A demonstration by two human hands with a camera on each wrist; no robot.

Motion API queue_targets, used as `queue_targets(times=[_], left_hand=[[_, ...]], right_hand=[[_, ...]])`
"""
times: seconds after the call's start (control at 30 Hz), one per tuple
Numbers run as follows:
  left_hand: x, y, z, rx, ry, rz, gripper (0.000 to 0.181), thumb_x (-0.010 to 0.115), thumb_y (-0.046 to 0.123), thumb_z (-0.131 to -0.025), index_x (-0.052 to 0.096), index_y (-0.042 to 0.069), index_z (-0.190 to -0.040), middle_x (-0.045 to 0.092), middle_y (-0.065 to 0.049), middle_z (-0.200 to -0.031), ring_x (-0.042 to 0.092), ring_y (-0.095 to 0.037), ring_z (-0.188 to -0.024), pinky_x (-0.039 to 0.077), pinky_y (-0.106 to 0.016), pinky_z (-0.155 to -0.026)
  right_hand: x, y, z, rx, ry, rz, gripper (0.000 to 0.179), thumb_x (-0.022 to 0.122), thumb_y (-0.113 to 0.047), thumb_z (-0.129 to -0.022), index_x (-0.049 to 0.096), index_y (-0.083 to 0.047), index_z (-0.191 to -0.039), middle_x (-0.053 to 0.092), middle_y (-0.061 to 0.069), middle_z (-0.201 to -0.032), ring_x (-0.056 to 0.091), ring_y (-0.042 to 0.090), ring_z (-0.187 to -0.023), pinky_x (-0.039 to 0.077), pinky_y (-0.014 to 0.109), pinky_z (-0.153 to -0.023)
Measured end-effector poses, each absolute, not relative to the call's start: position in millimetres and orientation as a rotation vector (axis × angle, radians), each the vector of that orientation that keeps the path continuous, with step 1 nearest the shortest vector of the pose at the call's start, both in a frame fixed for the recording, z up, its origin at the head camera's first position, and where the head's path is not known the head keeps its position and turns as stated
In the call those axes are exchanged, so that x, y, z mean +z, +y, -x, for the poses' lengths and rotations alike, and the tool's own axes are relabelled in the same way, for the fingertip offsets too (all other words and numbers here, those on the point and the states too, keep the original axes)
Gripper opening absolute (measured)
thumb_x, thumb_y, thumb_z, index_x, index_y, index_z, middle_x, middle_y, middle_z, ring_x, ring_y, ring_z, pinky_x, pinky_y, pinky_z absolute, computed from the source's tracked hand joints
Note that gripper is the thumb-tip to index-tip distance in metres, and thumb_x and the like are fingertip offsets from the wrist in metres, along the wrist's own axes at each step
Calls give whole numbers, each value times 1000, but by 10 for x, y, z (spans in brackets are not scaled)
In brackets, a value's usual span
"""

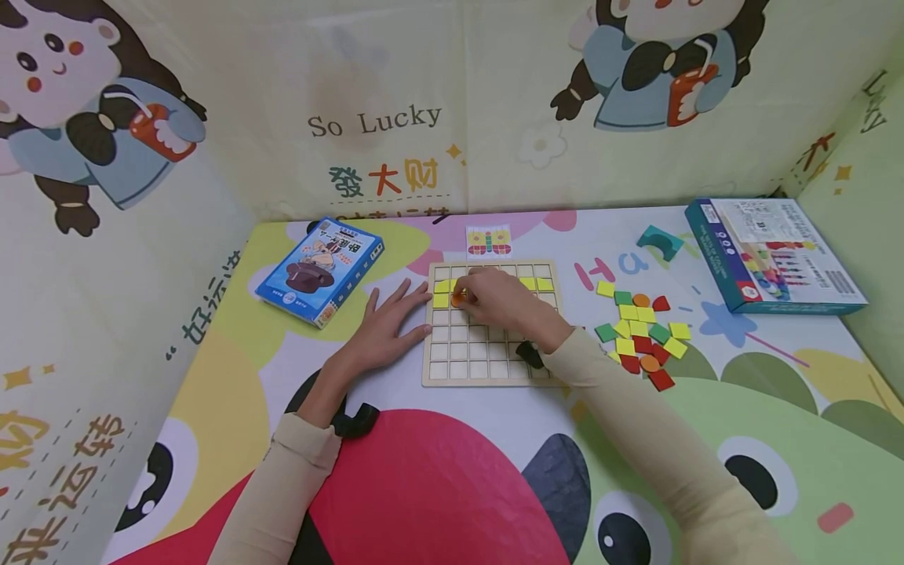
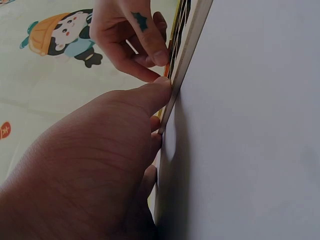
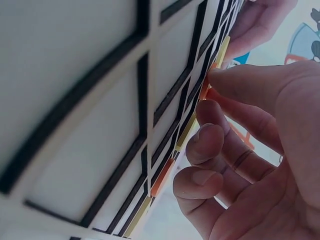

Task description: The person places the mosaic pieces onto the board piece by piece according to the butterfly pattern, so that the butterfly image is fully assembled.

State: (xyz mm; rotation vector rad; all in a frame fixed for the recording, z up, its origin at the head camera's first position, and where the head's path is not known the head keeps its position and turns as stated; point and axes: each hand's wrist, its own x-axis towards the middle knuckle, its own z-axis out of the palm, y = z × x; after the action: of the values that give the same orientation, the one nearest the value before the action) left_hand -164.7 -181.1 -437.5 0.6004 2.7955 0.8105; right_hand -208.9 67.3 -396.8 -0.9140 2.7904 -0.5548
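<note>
The wooden grid board (image 1: 438,351) lies flat on the patterned table. Yellow square tiles (image 1: 441,300) sit in cells along its upper left, with more yellow tiles (image 1: 544,284) at the upper right. Thumb and forefinger of my right hand (image 1: 500,297) pinch an orange round tile (image 1: 457,300) at a cell beside the yellow ones. A second orange tile (image 3: 163,177) shows in the board in the right wrist view. My left hand (image 1: 384,328) rests spread at the board's left edge, its thumb (image 2: 159,92) against the rim. The right hand covers part of the upper rows.
Loose yellow, green, red and orange tiles (image 1: 646,315) lie scattered right of the board. A small butterfly pattern card (image 1: 488,242) lies behind it. A blue box (image 1: 321,271) stands left, a larger teal box (image 1: 777,255) right, near a teal arch-shaped piece (image 1: 661,242).
</note>
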Motion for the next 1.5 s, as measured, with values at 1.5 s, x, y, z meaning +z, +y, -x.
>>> queue_targets(times=[1.5], left_hand=[[-4391, -1801, 1637, 810, 2803, -599, 67, 61, 46, -104, 42, 24, -164, 31, 3, -176, 10, -28, -169, -10, -65, -133]], right_hand=[[-3901, 2775, 1968, -487, 2873, 374, 41, 76, -20, -96, 70, 4, -130, 71, 19, -102, 60, 29, -93, 57, 35, -72]])
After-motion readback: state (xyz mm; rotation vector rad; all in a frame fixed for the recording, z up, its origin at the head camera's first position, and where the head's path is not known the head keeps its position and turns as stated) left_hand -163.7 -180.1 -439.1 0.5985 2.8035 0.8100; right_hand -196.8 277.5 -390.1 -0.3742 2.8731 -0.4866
